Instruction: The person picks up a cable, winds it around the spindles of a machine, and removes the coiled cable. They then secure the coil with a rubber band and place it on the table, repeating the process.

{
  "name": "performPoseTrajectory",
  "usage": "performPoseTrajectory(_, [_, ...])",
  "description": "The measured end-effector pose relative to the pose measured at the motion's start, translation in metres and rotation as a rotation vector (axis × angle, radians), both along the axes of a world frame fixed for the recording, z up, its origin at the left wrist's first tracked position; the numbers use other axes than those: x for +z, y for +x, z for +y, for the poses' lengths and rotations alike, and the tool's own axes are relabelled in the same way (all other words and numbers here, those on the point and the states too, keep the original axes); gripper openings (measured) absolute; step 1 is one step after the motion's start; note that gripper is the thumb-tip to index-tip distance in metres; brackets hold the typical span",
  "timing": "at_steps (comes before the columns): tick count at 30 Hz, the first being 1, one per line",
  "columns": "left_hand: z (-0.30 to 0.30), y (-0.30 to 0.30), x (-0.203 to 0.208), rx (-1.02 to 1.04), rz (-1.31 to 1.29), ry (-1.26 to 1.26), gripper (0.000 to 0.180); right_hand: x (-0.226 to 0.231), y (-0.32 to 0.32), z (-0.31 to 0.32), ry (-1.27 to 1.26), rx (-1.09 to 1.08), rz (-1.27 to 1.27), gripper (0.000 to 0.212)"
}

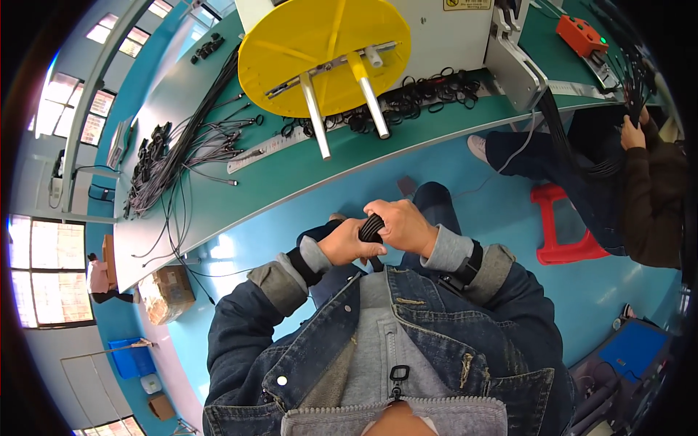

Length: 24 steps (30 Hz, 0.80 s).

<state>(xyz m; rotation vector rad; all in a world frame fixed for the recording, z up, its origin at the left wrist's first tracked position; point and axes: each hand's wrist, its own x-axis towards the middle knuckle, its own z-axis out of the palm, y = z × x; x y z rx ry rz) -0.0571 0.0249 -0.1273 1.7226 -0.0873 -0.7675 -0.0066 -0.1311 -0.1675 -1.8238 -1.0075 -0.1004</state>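
– Black cable bundle [371, 229]?
– Wearer's side of the yellow disc [323, 54], off the worktop [291, 174].
– Grip?
– Left hand [347, 242] and right hand [402, 227], both clamped on the bundle.
– Around the disc?
– Loose grey-black cables [171, 163] left of it, black loops [436, 92] right, both on the worktop.

Blue denim jacket [465, 327], grey zip top [372, 334], black wristbands [302, 267].

Red stool [574, 251] is standing at three o'clock. Orange box [579, 36] with green light [603, 41] is lying at two o'clock. Brown box [166, 296] is sitting at eight o'clock; blue thing [132, 358] is sitting farther out. Big window [62, 245] is shining at nine o'clock.
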Motion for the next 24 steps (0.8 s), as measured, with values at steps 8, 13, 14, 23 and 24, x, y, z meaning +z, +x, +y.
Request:
performPoseTrajectory(8, [0.007, 0.019, 0.014, -0.131, 0.067, 0.309, 0.018, 0.001, -0.001, -0.001, -0.313, -0.007, 0.028, 0.019])
performPoseTrajectory(13, [0.004, 0.008, -0.006, 0.003, 0.189, -0.094, 0.025, 0.000, 0.007, -0.006, -0.235, 0.057, 0.025, 0.024])
performPoseTrajectory(14, [0.007, 0.010, -0.005, 0.000, 0.186, -0.129, 0.024, 0.010, 0.010, -0.005, -0.222, 0.092, 0.030, 0.026])
performPoseTrajectory(23, [0.003, 0.022, 0.018, 0.309, 0.210, -0.446, 0.027, 0.043, 0.137, -0.068, -0.410, -0.668, -0.400, 0.007])
performPoseTrajectory(24, [0.001, 0.024, 0.018, 0.314, 0.176, -0.488, 0.029, 0.038, 0.140, -0.067, -0.411, -0.653, -0.396, 0.007])
